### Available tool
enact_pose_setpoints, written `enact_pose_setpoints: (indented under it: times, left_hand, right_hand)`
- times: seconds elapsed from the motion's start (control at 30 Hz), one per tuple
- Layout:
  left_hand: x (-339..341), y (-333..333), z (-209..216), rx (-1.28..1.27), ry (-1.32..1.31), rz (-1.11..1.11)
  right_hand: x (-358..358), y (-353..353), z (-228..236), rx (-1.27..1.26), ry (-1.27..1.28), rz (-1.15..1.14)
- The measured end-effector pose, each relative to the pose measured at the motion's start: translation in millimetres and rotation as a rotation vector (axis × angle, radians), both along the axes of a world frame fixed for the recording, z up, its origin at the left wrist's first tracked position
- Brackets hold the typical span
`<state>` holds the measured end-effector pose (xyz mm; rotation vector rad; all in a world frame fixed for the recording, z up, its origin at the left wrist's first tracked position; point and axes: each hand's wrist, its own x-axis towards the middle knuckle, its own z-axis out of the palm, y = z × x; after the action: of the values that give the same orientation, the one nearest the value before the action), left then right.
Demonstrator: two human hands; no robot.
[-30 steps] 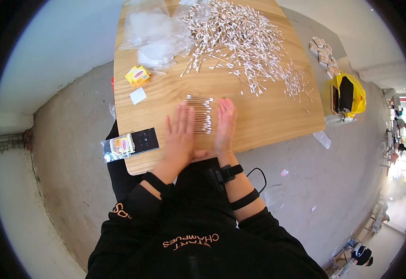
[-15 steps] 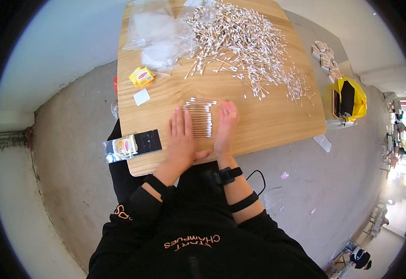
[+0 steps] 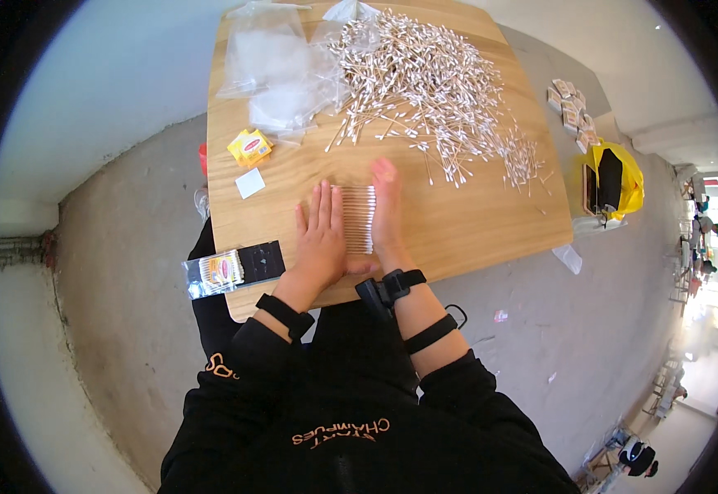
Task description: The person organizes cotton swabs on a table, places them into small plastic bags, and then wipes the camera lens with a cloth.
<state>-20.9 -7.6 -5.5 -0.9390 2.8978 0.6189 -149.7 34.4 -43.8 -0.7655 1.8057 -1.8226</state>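
A neat row of cotton swabs (image 3: 360, 219) lies side by side on the wooden table, between my two hands. My left hand (image 3: 322, 235) rests flat with its fingers stretched out, along the row's left ends. On the other side, my right hand (image 3: 387, 210) stands on its edge, fingers extended, its palm against the white cotton tips on the right. Beyond them, a large loose pile of cotton swabs (image 3: 425, 82) covers the far right part of the table.
Clear plastic bags (image 3: 268, 62) lie at the far left. Nearer are yellow printed cards (image 3: 250, 147) and a white square card (image 3: 249, 183). A packed bag of swabs (image 3: 220, 270) sits on a black tray (image 3: 262, 260) at the left edge. A yellow bag (image 3: 630, 183) stands right of the table.
My right hand has moved left against the swab tips. The row's ends, uneven before at the far side, now line up more evenly.
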Motion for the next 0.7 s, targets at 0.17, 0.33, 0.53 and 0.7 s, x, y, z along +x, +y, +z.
enact_pose_setpoints:
  times: [0.17, 0.33, 0.53, 0.7]
  left_hand:
    - [0, -19, 2, -0.001, 0.131, 0.002]
    - [-5, -25, 5, 0.033, 0.084, -0.18]
    - [12, -15, 2, 0.042, 0.211, -0.126]
    - [32, -6, 1, -0.017, 0.17, -0.067]
  right_hand:
    - [-12, 5, -15, -0.221, -0.281, -0.076]
    - [1, 4, -9, -0.058, -0.131, -0.03]
    - [1, 25, 5, -0.197, -0.178, -0.089]
    - [-47, 46, 27, 0.279, 0.28, -0.419]
